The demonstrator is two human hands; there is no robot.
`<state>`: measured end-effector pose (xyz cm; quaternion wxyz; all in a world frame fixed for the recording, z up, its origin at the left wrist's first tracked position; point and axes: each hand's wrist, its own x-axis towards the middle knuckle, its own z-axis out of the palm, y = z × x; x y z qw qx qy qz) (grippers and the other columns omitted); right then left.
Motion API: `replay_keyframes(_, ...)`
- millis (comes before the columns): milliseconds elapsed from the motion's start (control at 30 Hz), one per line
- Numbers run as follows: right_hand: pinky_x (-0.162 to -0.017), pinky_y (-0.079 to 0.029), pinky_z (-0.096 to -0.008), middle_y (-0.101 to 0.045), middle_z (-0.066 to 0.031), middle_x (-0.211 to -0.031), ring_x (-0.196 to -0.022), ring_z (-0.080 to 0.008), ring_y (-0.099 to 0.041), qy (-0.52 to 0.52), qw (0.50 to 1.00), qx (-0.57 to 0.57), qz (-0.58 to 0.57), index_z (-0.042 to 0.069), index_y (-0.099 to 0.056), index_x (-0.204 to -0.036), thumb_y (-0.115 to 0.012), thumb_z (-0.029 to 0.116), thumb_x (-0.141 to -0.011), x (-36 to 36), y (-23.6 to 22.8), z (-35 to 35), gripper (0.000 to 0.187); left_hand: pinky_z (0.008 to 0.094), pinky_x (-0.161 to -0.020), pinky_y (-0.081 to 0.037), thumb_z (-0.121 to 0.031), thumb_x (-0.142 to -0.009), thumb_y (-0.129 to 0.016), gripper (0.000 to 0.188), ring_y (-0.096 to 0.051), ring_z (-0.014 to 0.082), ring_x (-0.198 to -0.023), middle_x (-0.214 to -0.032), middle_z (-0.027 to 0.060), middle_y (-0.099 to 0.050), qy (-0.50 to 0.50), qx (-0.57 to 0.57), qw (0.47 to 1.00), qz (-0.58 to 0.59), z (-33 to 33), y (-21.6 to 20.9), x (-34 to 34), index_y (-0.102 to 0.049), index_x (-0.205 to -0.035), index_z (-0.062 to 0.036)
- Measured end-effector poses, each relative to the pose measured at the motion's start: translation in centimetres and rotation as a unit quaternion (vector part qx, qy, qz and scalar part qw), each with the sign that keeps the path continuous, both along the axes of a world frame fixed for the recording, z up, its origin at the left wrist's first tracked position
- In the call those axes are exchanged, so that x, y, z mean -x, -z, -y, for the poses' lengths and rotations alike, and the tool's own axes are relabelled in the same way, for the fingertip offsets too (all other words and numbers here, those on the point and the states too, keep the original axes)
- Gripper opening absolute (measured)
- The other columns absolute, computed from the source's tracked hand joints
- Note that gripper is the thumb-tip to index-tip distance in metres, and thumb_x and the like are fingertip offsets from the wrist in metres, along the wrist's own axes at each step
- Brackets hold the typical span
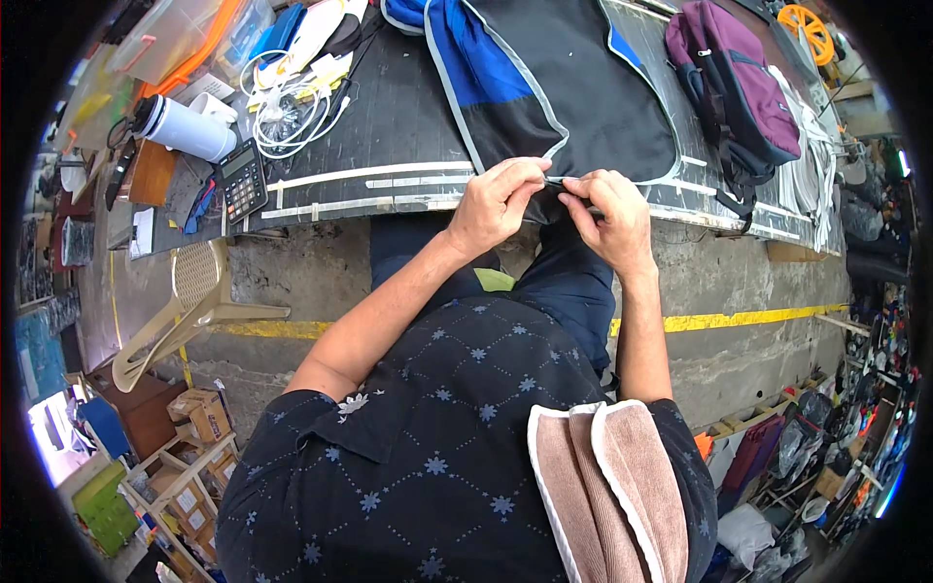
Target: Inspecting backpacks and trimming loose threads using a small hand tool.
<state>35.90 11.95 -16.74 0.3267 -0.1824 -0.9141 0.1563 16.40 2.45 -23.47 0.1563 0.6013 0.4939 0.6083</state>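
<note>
A large black and blue fabric piece [603,107] with grey edge binding lies over the table and hangs a little past its near edge. At that near edge my left hand [501,202] is closed, thumb and fingertips pinching the fabric's border. Just to its right, my right hand [610,216] pinches the same border, its fingertips almost meeting the left ones. A small dark strip shows between the two pinches; what it is exactly, I cannot make out. A blue part of the fabric is folded over toward the far left.
On the black table [398,126] at left are a calculator [242,182], a pale tumbler [190,128] and coiled white cables [292,115]. A purple and navy backpack [734,87] lies at right, beside white straps [809,165]. A beige plastic chair [199,287] stands at left.
</note>
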Motion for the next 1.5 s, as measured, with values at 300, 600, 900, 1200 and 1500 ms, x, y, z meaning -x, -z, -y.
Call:
replay_keyframes(300,-0.073,-0.053,-0.0391,-0.073,-0.0063,-0.09,-0.08,-0.0268,-0.068,0.005,0.998,-0.052,0.023,0.005,-0.075,-0.1,-0.087,0.003,-0.081,0.4,0.0,0.4,0.023,0.0372,-0.092,-0.061,0.005,-0.097,-0.071,0.01,-0.077,0.0312,-0.108,-0.125,0.018,-0.077,0.0,0.008,1.0,-0.005,0.3,-0.5,-0.3,-0.066,-0.105,0.0006)
replay_keyframes(600,-0.078,-0.054,-0.0354,-0.071,-0.0111,-0.097,-0.081,-0.0234,-0.067,0.079,0.994,0.069,-0.025,0.002,-0.072,-0.121,-0.08,0.006,-0.094,-1.7,0.2,0.7,0.028,0.038,-0.086,-0.06,0.005,-0.097,-0.069,0.012,-0.077,0.0313,-0.1,-0.113,0.0159,-0.076,0.003,0.01,1.0,0.009,1.8,-0.5,0.1,-0.064,-0.107,0.0004)
replay_keyframes(900,-0.075,-0.047,-0.0239,-0.065,0.0015,-0.089,-0.082,-0.0051,-0.056,0.31,0.901,0.229,-0.2,-0.001,-0.069,-0.105,-0.07,0.024,-0.11,-9.3,3.3,-9.3,0.025,0.0297,-0.053,-0.045,-0.015,-0.107,-0.068,0.017,-0.061,0.0105,-0.059,-0.065,0.0037,-0.061,-0.137,0.11,0.984,-0.007,2.2,-0.3,2.2,-0.06,-0.096,-0.0032)
replay_keyframes(1200,-0.077,-0.057,-0.0412,-0.075,-0.015,-0.092,-0.082,-0.0308,-0.074,0.321,0.946,-0.04,0.012,0.01,-0.078,-0.111,-0.083,0.049,-0.093,0.6,2.6,-18.4,0.044,0.0494,-0.077,-0.056,-0.062,-0.101,-0.066,0.056,-0.075,0.0364,-0.081,-0.078,0.0153,-0.073,-0.248,0.318,0.907,-0.119,-7.0,-5.9,6.6,-0.072,-0.094,-0.006)
replay_keyframes(1500,-0.078,-0.054,-0.0274,-0.074,-0.003,-0.101,-0.089,-0.0093,-0.067,0.13,0.863,0.266,-0.41,0.001,-0.074,-0.105,-0.07,0.019,-0.11,-0.9,-7.2,-11.7,0.018,0.0317,-0.059,-0.042,-0.016,-0.111,-0.062,0.018,-0.049,0.0136,-0.063,-0.073,0.0049,-0.056,-0.286,-0.009,0.958,0.026,1.1,-9.9,8.2,-0.066,-0.101,-0.0021)
